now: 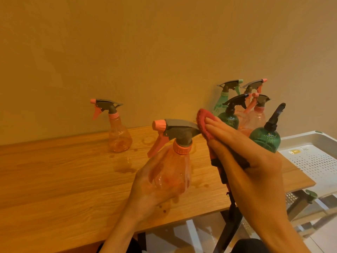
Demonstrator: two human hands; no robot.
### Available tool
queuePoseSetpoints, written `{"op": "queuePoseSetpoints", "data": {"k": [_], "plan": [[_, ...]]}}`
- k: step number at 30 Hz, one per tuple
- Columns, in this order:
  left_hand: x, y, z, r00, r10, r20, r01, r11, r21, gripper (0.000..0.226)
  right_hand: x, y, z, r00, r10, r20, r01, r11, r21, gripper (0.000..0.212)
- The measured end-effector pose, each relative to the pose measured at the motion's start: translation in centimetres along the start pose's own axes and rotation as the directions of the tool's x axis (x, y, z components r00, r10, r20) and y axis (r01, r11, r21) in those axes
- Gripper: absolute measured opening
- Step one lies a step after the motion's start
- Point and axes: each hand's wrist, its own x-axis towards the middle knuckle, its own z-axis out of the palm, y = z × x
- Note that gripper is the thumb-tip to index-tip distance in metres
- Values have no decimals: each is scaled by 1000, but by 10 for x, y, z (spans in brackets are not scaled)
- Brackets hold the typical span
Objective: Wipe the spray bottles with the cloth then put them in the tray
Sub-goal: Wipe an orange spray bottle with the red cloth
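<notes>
- Left hand (155, 181) fingers curled round orange spray bottle (173, 168), held above table (54, 176).
- Right hand (246, 152) presses red cloth (204, 123) onto trigger head — thumb probably pinching underneath.
- Rotate bottle; wipe body too.
- Tray (310, 143) at right.

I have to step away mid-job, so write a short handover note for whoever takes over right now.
Left hand grips an orange spray bottle above the table.
Right hand presses the red cloth on its grey spray head.
One orange bottle stands apart at left; a cluster of bottles stands beside the white tray.
Visible tray part holds no bottles.
Left: finish wiping, tray it, repeat.
</notes>
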Motion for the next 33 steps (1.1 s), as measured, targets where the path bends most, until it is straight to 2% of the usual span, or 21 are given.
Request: {"op": "queuePoseSetpoints", "data": {"k": [3,8,13,21,28,33], "plan": [[1,-1,-1,999,39,-21,-37,998,52,85,-1,-2,0,998,-40,43,43,996,-74,34],[-1,1,0,998,70,-6,-68,987,146,86,-1,-15,-2,994,-46,100,53,996,-68,32],[-1,-2,4,996,84,-29,-79,984,158,80,-2,-25,0,979,-136,149,152,982,-108,32],[0,-5,2,992,103,-76,-95,991,98,88,0,-8,-3,997,32,66,-31,999,-19,35],[-1,-2,5,990,128,-60,-114,973,203,85,1,-24,0,986,-82,147,87,996,-29,33],[-2,-4,2,990,131,-60,-117,975,188,84,0,-12,-3,996,18,93,-14,999,-35,34]]}}
